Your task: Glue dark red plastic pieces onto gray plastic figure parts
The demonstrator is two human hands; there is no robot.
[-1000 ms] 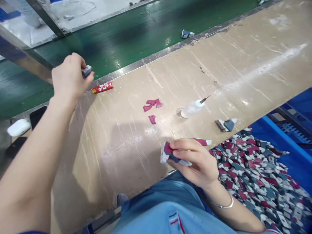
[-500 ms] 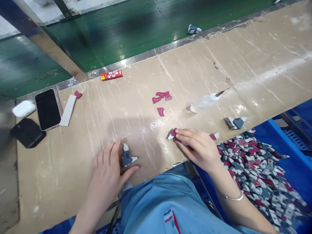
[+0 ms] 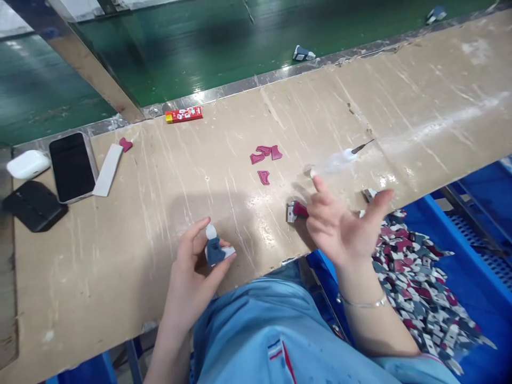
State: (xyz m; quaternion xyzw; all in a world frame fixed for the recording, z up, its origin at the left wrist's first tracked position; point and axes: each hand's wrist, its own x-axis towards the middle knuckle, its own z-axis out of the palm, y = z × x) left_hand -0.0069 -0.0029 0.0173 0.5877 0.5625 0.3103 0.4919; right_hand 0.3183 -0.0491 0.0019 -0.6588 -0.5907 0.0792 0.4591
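Note:
My left hand (image 3: 188, 282) has its thumb and fingers closed round a small blue-and-white plastic piece (image 3: 215, 252), a white tip pointing up. My right hand (image 3: 342, 229) is turned palm up, thumb and forefinger spread, holding nothing. Just left of its fingers a magenta-and-white piece (image 3: 296, 211) lies on the table, partly hidden by them. Beyond the forefinger lies a clear bottle (image 3: 334, 162) with a thin metal needle tip. Several flat magenta pieces (image 3: 264, 177) rest near the middle of the table (image 3: 224, 165). Another piece (image 3: 368, 195) is partly covered by my right thumb.
A blue bin (image 3: 476, 298) full of similar pieces stands at the right, below the table edge. On the left are a phone (image 3: 73, 168), a white case (image 3: 29, 164), a black case (image 3: 35, 207) and a white strip (image 3: 108, 170). Behind runs a green belt (image 3: 208, 58) carrying pieces.
My left hand has closed on the blue-and-white piece. My right hand has let go of the magenta-and-white piece and turned palm up. Another piece has come into view on the belt.

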